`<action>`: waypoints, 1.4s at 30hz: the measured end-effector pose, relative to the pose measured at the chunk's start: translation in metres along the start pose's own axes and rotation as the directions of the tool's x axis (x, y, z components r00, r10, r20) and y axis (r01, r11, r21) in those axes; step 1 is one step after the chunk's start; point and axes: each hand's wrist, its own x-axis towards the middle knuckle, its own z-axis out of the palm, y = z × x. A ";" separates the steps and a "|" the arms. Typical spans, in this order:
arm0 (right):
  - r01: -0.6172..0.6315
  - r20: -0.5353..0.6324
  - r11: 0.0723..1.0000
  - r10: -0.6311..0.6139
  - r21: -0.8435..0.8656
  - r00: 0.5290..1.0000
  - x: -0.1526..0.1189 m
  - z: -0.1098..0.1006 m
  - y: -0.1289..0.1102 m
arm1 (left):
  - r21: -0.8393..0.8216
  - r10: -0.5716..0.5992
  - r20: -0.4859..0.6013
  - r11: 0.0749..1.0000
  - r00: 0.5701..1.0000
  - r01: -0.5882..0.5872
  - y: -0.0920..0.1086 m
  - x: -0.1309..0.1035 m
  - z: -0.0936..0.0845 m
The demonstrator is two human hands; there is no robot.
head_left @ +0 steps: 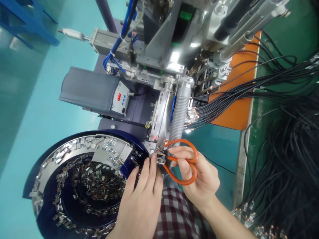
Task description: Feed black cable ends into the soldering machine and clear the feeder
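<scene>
Gripping orange-handled scissors [191, 154] in our right hand [200, 176]; left hand [144, 192] on feeder track end [159, 157], lower center, grasp unclear.

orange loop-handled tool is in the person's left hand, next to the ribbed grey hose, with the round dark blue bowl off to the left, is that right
Wrong hand: the head view shows the orange loop-handled tool in the right hand, next to the ribbed grey hose, with the round dark blue bowl off to the left.
</scene>
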 end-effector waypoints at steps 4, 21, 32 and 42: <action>0.058 0.007 0.998 -0.058 0.000 0.998 0.001 0.003 -0.001 | -0.008 0.002 -0.010 1.000 1.000 -0.002 0.000 -0.001 0.000; 0.104 0.025 0.994 -0.103 -0.040 0.994 0.003 0.001 -0.001 | 0.044 -0.141 0.038 0.989 0.989 0.140 0.004 0.023 -0.016; 0.055 -0.039 0.996 -0.052 0.067 0.998 -0.007 -0.005 0.003 | -0.035 -0.170 0.025 0.985 0.985 0.171 0.002 0.022 -0.018; 0.040 -0.046 0.993 -0.036 0.108 0.998 -0.010 -0.010 0.002 | 0.025 -0.211 0.008 0.977 0.978 0.210 0.012 0.029 -0.015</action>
